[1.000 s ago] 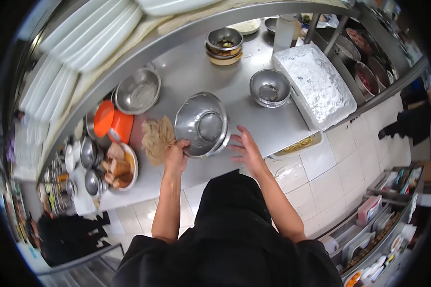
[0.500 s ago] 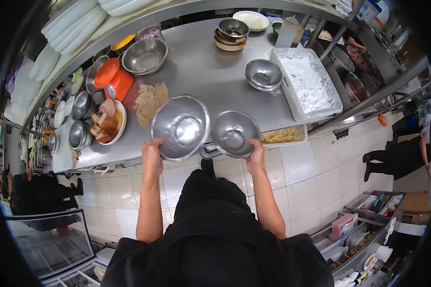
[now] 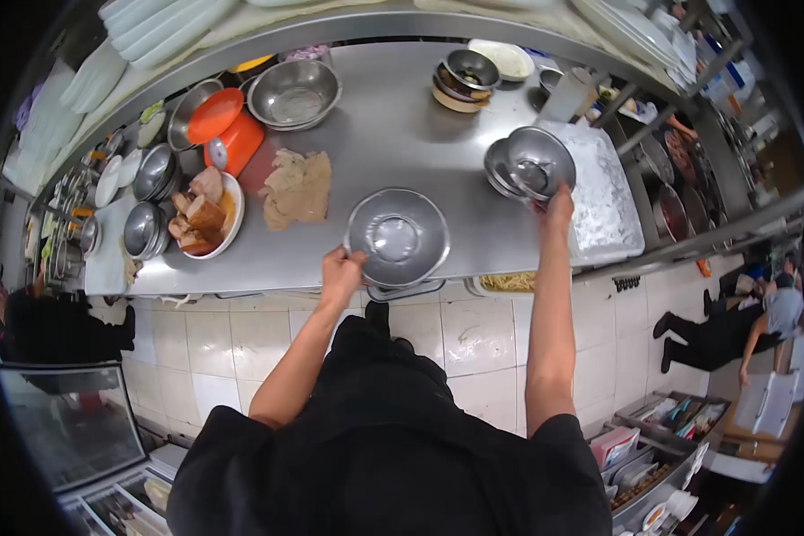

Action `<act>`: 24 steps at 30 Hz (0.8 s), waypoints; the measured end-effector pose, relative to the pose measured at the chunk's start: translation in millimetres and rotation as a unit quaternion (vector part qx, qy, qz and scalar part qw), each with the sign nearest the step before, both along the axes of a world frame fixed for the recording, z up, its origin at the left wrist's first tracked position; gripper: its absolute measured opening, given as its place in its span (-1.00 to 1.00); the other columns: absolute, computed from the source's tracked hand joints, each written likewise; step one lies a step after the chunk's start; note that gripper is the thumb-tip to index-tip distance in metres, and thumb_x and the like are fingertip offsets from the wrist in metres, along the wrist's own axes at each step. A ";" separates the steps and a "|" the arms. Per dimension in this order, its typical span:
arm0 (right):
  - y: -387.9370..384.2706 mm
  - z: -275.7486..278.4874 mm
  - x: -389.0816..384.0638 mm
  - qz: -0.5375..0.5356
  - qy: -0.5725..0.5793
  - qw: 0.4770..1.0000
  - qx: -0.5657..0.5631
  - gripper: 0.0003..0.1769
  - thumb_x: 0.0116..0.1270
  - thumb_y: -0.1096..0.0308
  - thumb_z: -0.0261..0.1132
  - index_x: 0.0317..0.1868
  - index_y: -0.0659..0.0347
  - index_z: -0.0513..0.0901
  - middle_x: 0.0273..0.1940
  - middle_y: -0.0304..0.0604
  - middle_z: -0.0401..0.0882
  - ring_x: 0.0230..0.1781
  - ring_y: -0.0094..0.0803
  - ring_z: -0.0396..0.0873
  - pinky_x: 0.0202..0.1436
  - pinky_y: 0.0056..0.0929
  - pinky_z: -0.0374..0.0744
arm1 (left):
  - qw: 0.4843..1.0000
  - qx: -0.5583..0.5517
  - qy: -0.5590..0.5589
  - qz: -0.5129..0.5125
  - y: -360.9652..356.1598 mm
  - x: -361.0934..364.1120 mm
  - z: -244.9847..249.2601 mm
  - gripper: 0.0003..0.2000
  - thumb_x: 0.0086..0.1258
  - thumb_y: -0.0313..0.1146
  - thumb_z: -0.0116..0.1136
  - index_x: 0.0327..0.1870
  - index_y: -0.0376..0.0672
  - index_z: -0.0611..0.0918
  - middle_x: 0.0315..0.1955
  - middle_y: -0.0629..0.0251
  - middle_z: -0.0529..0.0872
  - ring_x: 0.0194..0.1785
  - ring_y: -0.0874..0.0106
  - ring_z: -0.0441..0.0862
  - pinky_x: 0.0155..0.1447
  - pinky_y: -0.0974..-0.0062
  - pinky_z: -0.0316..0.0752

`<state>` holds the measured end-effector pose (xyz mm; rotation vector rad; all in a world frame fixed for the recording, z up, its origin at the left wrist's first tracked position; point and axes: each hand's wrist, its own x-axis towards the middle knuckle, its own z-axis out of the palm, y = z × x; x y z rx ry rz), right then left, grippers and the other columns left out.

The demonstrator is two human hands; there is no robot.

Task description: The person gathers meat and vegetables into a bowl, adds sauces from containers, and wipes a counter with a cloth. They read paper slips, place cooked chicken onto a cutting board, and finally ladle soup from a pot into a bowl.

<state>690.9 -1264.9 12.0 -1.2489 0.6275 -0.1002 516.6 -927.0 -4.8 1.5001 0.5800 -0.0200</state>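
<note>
My left hand (image 3: 342, 275) grips the near left rim of a large metal bowl (image 3: 397, 234) at the front edge of the steel table (image 3: 393, 116). My right hand (image 3: 558, 207) is closed on the rim of a smaller metal bowl (image 3: 540, 161), which is tilted over the stacked bowls (image 3: 498, 171) and partly covers them. Whether it touches the stack cannot be told. Just right of it lies a white tray of white powder (image 3: 606, 192). A crumpled brown cloth (image 3: 297, 189) rests left of the large bowl.
A bowl of meat (image 3: 207, 216), an orange scale (image 3: 232, 143) and another large bowl (image 3: 295, 94) stand at the left. Small stacked bowls (image 3: 467, 79) stand at the back. A basket of noodles (image 3: 509, 282) sits below the front edge. Other people (image 3: 715, 330) are at the far right.
My right hand has moved the smaller bowl right and away from me, over the stack. My left hand and the large bowl have shifted right, and the view has shifted slightly.
</note>
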 end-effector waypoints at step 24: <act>416.9 -27.7 -18.0 0.521 -0.281 0.635 -0.497 -0.01 -0.13 -0.05 0.44 0.34 -0.17 0.18 0.38 0.17 -0.13 0.40 0.09 -0.16 0.39 0.02 -0.04 | 0.884 0.025 0.086 0.458 110.5 -256.1 -38.2 -0.90 0.07 -0.49 0.09 -0.54 -0.35 0.54 -0.70 0.23 0.56 -0.72 0.52 0.45 -0.70 0.57 0.34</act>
